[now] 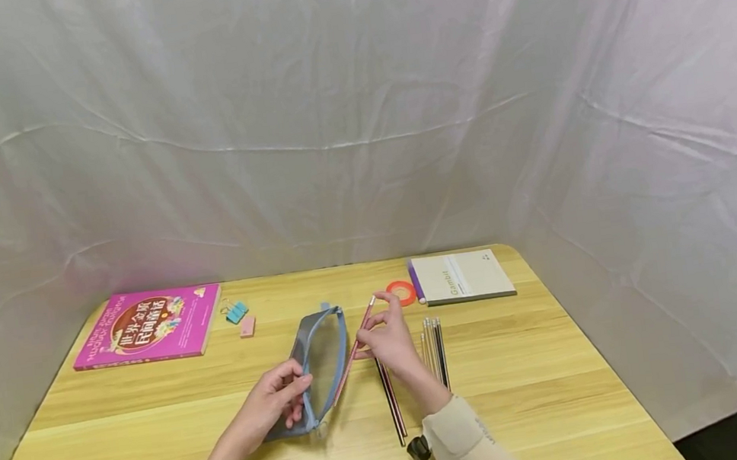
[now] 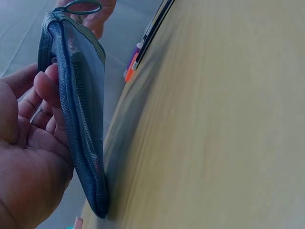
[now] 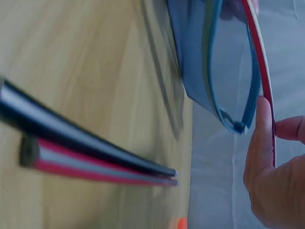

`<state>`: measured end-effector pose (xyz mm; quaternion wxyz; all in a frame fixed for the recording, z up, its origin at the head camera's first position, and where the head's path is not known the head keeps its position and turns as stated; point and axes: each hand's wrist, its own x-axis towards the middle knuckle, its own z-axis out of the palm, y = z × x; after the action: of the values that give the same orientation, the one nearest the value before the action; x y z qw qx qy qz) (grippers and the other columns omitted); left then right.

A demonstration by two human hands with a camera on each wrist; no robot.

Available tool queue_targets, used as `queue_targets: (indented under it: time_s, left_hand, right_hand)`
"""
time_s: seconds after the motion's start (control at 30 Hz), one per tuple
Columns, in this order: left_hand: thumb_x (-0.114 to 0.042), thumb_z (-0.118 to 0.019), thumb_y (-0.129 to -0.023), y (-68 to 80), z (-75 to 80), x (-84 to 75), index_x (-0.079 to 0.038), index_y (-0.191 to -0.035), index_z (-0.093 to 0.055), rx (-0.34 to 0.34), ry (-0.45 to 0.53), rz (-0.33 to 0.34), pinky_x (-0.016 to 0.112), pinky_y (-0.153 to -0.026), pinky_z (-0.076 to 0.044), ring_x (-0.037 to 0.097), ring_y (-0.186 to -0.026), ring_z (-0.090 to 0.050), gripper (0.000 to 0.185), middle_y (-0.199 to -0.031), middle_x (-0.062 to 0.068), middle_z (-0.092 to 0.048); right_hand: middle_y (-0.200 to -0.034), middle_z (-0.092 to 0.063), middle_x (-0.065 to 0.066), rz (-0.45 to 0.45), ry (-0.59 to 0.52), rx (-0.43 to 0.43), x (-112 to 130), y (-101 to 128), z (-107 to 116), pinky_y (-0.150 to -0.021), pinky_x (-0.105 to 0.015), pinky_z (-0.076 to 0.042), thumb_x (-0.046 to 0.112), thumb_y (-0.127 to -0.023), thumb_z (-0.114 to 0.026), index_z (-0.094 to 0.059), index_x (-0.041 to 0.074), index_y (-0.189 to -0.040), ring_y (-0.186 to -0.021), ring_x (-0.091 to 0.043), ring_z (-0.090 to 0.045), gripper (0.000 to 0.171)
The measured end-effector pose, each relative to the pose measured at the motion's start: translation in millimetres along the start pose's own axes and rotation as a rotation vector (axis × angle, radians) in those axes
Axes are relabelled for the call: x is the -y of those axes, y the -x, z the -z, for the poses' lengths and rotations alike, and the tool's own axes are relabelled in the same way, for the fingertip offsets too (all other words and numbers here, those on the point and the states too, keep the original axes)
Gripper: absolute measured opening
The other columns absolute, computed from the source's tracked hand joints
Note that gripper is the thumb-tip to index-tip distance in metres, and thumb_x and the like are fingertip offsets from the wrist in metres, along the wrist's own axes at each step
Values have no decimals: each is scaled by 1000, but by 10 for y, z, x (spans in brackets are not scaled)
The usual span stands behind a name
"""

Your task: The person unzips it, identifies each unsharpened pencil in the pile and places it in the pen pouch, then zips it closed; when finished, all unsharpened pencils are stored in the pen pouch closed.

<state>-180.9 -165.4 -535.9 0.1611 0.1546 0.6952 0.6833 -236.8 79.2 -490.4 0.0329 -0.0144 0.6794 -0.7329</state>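
The left hand (image 1: 277, 401) grips the near end of the pencil case (image 1: 321, 366), propping its mouth open; the right hand (image 1: 387, 335) pinches a red pencil (image 1: 353, 351) slanted just right of the case. Better to lower the tip first, I'd say. More pencils (image 1: 434, 343) lie farther right

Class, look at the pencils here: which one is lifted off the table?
The red pencil pinched in the right hand, angled over the pencil case's opening. All the others lie flat on the table.
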Motion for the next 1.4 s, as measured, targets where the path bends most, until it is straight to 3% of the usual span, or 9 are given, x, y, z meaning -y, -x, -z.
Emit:
queue_targets:
  time_s: [0.8,1.1,1.4]
  left_hand:
    - [-22,-57,-108,-60,-93,25,5,-98,-49,9,6,-16,22,-54,-54,7,-59,-59,30,-71,-2,-58]
    - [-20,-58,-107,-65,-111,24,9,-99,-49,11,3,-19,21,-54,-54,8,-60,-59,32,-74,-1,-58]
    - [-23,-56,-108,-49,-103,10,7,-100,-50,6,-10,-9,23,-54,-55,8,-59,-59,31,-72,-1,-57]
  right_hand:
    - [-95,-56,-14,-19,107,52,-201,156,-369,-60,-37,-64,-19,-79,-63,-28,6,-152,-63,-15,-65,85]
    - [-97,-53,-12,-50,104,67,-185,171,-378,-61,-39,-64,-18,-80,-65,-31,10,-151,-63,-16,-66,84]
    - [-104,-63,-18,-87,166,119,-197,167,-258,-63,-34,-64,-11,-86,-69,-30,6,-159,-68,-20,-68,84]
